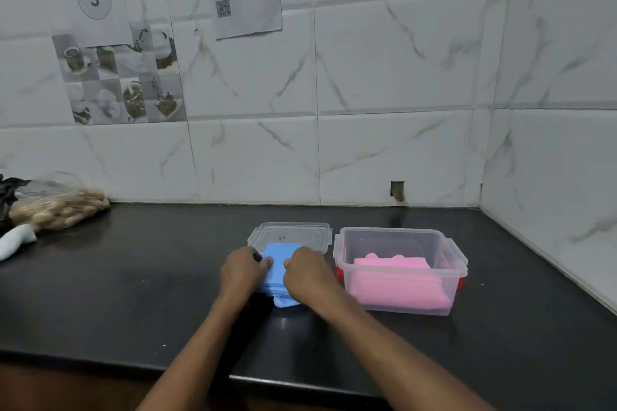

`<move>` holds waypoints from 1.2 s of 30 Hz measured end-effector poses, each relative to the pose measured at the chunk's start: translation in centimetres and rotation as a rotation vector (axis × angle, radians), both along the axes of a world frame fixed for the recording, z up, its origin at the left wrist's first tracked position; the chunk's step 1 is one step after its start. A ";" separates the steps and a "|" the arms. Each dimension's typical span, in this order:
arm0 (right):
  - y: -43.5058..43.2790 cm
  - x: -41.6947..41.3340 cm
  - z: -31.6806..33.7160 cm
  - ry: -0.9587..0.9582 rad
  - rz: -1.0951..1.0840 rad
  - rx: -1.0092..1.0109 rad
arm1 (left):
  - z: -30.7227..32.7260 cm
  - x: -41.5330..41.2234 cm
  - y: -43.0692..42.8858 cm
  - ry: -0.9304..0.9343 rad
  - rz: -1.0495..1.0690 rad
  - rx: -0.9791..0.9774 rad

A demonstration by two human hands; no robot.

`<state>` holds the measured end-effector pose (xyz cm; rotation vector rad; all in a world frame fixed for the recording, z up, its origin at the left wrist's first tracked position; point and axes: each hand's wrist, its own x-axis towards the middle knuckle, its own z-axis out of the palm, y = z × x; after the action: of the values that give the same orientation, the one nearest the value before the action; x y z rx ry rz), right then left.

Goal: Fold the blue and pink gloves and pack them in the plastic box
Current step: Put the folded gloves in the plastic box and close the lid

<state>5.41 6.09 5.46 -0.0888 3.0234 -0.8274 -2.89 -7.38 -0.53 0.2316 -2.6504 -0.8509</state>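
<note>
Item: blue glove (275,265). Lies on the black counter (133,294), its far edge over the near part of the clear lid (289,234); a ribbed end pokes out at the near side. Condition: folded to a compact pad, apparently of several layers, though the hands hide most of it.

Item: left hand (241,272). Curled on the glove's left edge, fingers bent down onto the fabric, pressing or pinching it.

Item: right hand (309,274). Curled likewise on the right edge, thumb at the fabric; whether it pinches or merely presses cannot be told.

Item: pink glove (397,282). Folded, already inside the box (400,237), which stands open just right of the lid.

Step in hand: finishing the blue fold; pink half judged done.

Next move calls for: both hands keeping the pad squeezed flat, lifting it clear of the lid, carrying it right over the box rim, and setting it on the pink glove without the layers springing apart.
</note>
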 end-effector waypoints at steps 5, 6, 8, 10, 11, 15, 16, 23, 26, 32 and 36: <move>-2.5 -3.5 -4.0 0.029 -0.344 -0.248 | -1.3 0.8 0.0 0.165 -0.012 0.170; -2.7 -3.8 -4.2 0.042 -0.386 -0.339 | -1.3 0.8 -0.2 0.164 -0.018 0.210; -2.4 -4.4 -4.1 0.040 -0.397 -0.575 | -1.3 0.9 -0.5 0.144 -0.010 0.297; -1.8 -4.5 -3.6 -0.004 -0.379 -0.845 | -1.2 1.1 -0.6 0.144 0.004 0.363; -1.5 -4.4 -3.5 -0.036 -0.364 -0.927 | -1.1 1.3 -0.5 0.147 0.008 0.386; -0.9 -4.0 -2.9 -0.051 -0.279 -1.043 | -0.7 1.5 -0.1 0.170 -0.015 0.442; -0.9 -3.9 -2.7 -0.028 -0.261 -1.062 | -0.6 1.5 0.0 0.183 -0.026 0.475; 0.1 -3.0 1.2 0.189 -0.110 -1.019 | 1.8 2.1 -0.5 0.240 -0.121 0.983; 1.8 -2.6 3.1 0.197 -0.016 -1.006 | 4.0 3.1 0.0 0.007 -0.548 1.492; 6.1 -2.0 5.0 0.088 0.051 -1.040 | 8.1 3.5 4.2 -0.126 -0.619 1.774; 9.4 -1.8 5.3 0.222 -0.080 -1.233 | 10.5 4.0 9.5 -0.056 -0.574 1.819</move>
<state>3.62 15.54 10.75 -0.0538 2.1509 -2.6203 1.13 2.14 9.98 -0.1318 -1.0815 -3.0725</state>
